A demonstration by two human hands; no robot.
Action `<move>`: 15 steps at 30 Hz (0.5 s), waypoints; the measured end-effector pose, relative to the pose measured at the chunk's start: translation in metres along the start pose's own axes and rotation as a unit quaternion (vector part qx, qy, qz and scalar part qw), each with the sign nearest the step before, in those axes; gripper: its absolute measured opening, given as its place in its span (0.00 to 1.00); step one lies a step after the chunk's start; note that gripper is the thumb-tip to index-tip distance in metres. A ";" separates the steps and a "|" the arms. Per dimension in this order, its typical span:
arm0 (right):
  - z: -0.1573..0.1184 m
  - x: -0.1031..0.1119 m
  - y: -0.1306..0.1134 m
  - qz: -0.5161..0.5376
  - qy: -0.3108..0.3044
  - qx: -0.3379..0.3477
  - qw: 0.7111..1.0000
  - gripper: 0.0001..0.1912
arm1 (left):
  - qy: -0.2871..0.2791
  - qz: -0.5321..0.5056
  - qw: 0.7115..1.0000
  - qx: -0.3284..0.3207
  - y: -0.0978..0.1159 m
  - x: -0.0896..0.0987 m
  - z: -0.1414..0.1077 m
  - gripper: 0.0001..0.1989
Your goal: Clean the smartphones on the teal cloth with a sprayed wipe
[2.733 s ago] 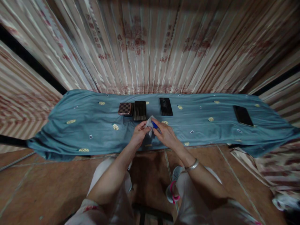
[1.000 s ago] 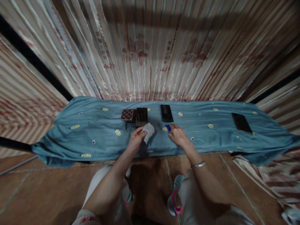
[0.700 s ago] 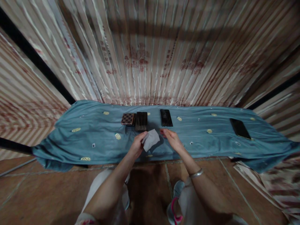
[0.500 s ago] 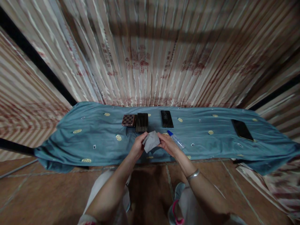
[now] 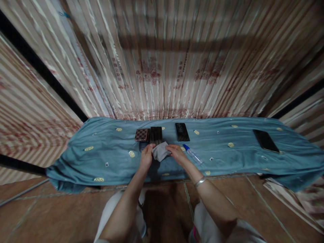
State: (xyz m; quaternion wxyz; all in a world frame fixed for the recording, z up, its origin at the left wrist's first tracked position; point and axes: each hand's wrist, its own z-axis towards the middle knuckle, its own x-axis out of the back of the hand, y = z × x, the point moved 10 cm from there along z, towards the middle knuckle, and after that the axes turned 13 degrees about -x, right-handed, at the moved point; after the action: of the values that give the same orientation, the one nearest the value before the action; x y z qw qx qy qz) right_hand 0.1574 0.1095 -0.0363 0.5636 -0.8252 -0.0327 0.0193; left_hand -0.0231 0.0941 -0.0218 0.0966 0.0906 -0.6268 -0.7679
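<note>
A small grey cloth (image 5: pixel 161 151) is stretched between my two hands, just above the covered bench. My left hand (image 5: pixel 146 156) pinches its left edge, and my right hand (image 5: pixel 176 152) grips the right corner between thumb and fingers. Right behind the cloth lies a dark, glossy flat phone-like object (image 5: pixel 156 134), its near end partly covered. Beside that, on the left, sits a brown checkered case or wallet (image 5: pixel 142 135). A clear spray bottle or tube with a blue cap (image 5: pixel 192 154) lies to the right of my right hand.
A black phone (image 5: pixel 182 132) lies behind the blue-capped bottle, and another dark phone (image 5: pixel 265 140) rests far right. All lie on a blue patterned sheet (image 5: pixel 116 145). Striped curtains (image 5: pixel 164 94) hang behind, black poles (image 5: pixel 43 64) stand at the sides, and tiled floor (image 5: pixel 167 209) lies below.
The view has shifted slightly, so the bench appears lower and further right. My hands have drawn the cloth out wider and flatter; both still hold it.
</note>
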 end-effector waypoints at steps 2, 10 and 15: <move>0.005 0.001 -0.004 -0.042 0.034 0.022 0.998 0.12 | 0.018 0.018 1.000 -0.015 -0.003 0.007 0.006 0.15; 0.011 -0.008 -0.029 -0.148 0.107 0.098 0.978 0.09 | 0.045 0.023 0.999 -0.012 -0.023 0.004 0.017 0.14; 0.019 -0.018 -0.029 -0.156 0.104 0.102 0.977 0.10 | 0.038 0.000 0.999 -0.007 -0.027 -0.002 0.016 0.16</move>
State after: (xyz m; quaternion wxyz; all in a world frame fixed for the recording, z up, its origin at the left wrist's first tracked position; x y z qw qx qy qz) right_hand 0.1371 0.1360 -0.0165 0.6415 -0.7454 -0.0995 -0.1518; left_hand -0.0266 0.1143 -0.0447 0.1205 0.1190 -0.6172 -0.7684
